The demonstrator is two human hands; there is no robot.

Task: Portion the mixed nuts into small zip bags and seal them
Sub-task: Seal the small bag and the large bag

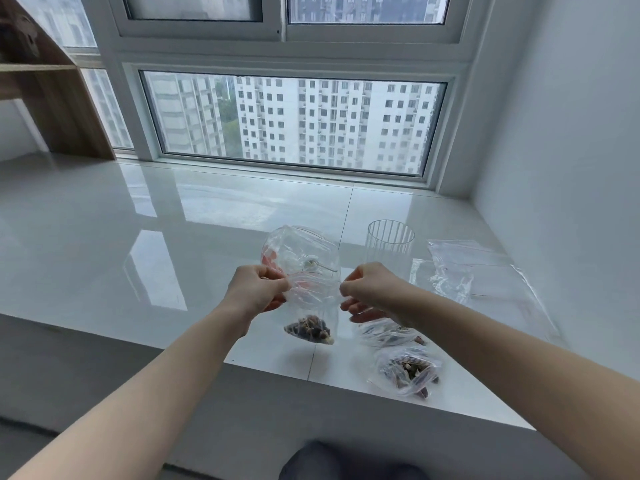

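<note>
White glossy sill (145,244) fills the middle of the frame below a wide window (294,123) that shows tower blocks, with a wooden shelf unit (52,98) in the upper left. Two bare forearms reach in from the lower corners. At centre right one flat pile of empty clear bags (478,271) lies on the sill, and just left of it stands one ribbed clear glass (390,241). Held up at centre is one zip bag (304,271), its upper part flopped over, with a small heap of mixed nuts (310,330) in its bottom corner. The left hand (258,289) pinches the bag's left edge, fingers curled tight on the plastic. The right hand (367,289) pinches the right edge with thumb and forefinger, its lower fingers loosely spread. Two filled bags lie at lower right near the sill's front edge: one (407,370) nearer the camera, another (388,332) partly hidden under the right wrist.
</note>
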